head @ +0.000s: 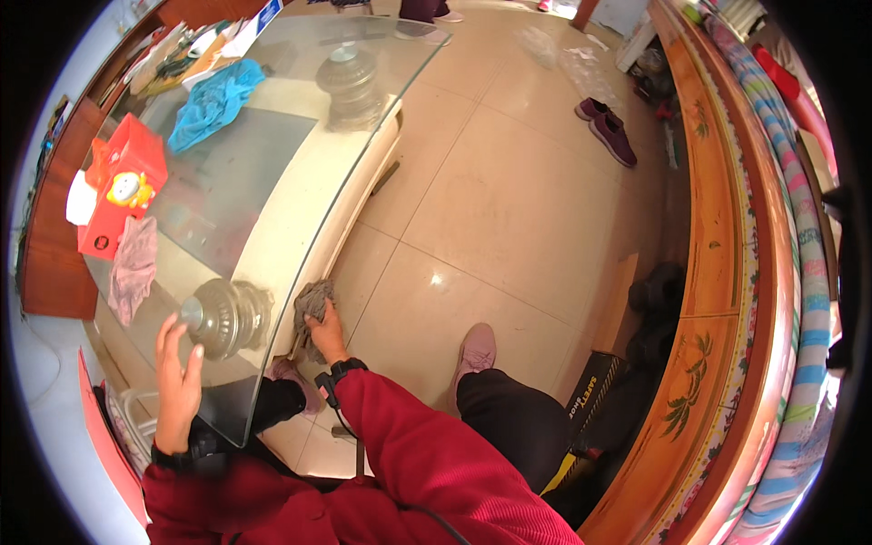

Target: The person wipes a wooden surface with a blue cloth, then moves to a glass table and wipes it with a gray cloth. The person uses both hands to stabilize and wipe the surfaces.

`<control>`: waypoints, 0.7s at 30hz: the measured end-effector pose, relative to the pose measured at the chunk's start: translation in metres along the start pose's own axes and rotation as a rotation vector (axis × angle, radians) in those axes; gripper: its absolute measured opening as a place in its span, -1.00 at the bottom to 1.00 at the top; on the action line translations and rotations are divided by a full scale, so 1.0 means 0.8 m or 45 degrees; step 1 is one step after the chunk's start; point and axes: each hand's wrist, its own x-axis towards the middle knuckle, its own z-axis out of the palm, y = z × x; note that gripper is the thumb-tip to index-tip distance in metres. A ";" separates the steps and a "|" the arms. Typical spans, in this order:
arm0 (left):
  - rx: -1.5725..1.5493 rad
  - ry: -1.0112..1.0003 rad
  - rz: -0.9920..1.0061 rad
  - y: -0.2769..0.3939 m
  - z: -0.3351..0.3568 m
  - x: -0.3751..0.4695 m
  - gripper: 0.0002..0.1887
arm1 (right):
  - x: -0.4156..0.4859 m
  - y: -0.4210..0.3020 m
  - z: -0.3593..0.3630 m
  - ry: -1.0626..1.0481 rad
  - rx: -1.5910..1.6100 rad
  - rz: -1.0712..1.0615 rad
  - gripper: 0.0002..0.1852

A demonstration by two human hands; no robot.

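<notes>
My right hand grips a crumpled grey cloth against the side of the cream table base, below the glass tabletop's edge. Over the near left part of the glass tabletop is my left hand, fingers apart and holding nothing; whether it touches the glass cannot be told. Beside its fingertips shows a ribbed round table support. On the glass lie a pink cloth, a red box with a yellow toy figure, and a blue cloth or plastic bag.
Purple shoes and clear plastic wrapping lie on the tiled floor. A long wooden bed frame or bench with painted palms runs along the right, shoe boxes beside it. Another person's legs show at the top.
</notes>
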 end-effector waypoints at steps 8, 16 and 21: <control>-0.005 -0.012 0.747 0.173 -0.006 0.150 -0.28 | 0.002 0.031 -0.003 -0.108 0.223 -0.043 -0.25; 0.234 0.564 1.120 0.227 -0.039 0.249 -0.17 | 0.022 0.044 -0.012 -0.101 0.191 -0.053 -0.25; 0.203 0.068 0.748 0.181 -0.026 0.174 -0.30 | 0.013 0.024 -0.020 -0.038 0.152 0.026 -0.27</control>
